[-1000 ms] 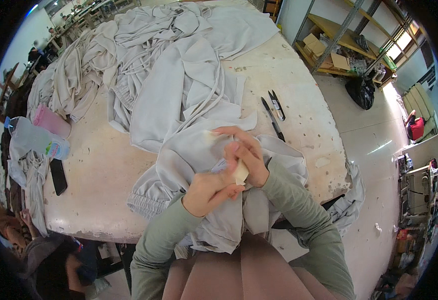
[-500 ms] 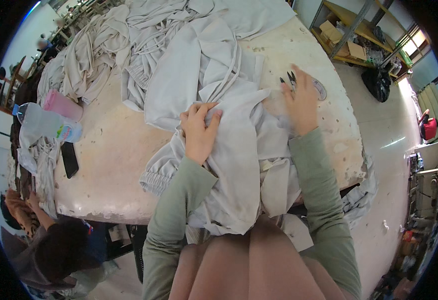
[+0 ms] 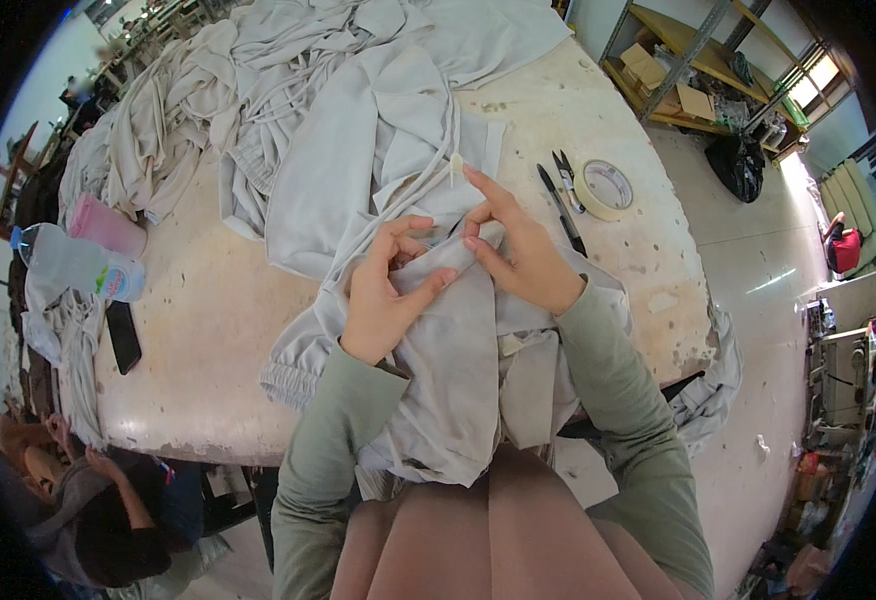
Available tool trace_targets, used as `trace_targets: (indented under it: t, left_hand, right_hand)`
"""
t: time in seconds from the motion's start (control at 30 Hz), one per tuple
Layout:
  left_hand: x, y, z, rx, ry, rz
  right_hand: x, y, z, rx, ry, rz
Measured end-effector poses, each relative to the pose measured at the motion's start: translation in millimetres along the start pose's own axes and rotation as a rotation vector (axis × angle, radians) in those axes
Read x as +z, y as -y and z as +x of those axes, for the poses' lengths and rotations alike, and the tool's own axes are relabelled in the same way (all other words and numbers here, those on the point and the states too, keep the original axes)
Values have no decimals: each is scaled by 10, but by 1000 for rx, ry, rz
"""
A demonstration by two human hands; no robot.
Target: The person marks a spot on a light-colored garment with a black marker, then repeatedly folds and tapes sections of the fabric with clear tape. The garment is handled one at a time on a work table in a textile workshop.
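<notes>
A pale grey garment point(image 3: 438, 340) with a gathered elastic edge point(image 3: 288, 380) lies in front of me, its near end hanging over the table edge towards my lap. My left hand point(image 3: 380, 295) is closed on a raised fold of it, thumb and bent fingers round the cloth. My right hand point(image 3: 528, 255) pinches the same fold a little to the right, its index finger raised and apart from the thumb. Just beyond that fingertip shows a small pale yellow round thing point(image 3: 456, 162) with a thin white stem; its kind is unclear. Flat cords cross the cloth behind.
Right of the cloth lie black pens point(image 3: 563, 215) and a tape roll point(image 3: 606, 190). A clear bottle point(image 3: 78, 262), a pink container point(image 3: 108, 228) and a black phone point(image 3: 123, 337) are at the left. Grey garments point(image 3: 178, 110) heap up at the back. A person point(image 3: 108, 510) sits lower left.
My right hand has come left from beside the pens and tape to the garment fold. My left hand has changed from resting on the cloth to lifting a fold. The pale round thing now shows.
</notes>
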State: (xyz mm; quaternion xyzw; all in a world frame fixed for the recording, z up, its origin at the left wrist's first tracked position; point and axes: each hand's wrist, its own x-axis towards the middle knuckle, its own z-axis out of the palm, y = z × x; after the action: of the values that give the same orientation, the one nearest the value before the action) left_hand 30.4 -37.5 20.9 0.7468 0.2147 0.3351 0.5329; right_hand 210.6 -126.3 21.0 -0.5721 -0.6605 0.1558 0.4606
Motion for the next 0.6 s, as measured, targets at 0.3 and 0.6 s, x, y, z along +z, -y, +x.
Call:
trace_targets:
  t: [0.3, 0.6]
  left_hand:
    - [-59, -125, -33, -57, 71, -163]
    - [-193, -156, 10, -135, 54, -84]
  right_hand:
    - [-22, 73, -27, -81, 26, 199]
    - [-240, 197, -68, 106, -80, 287]
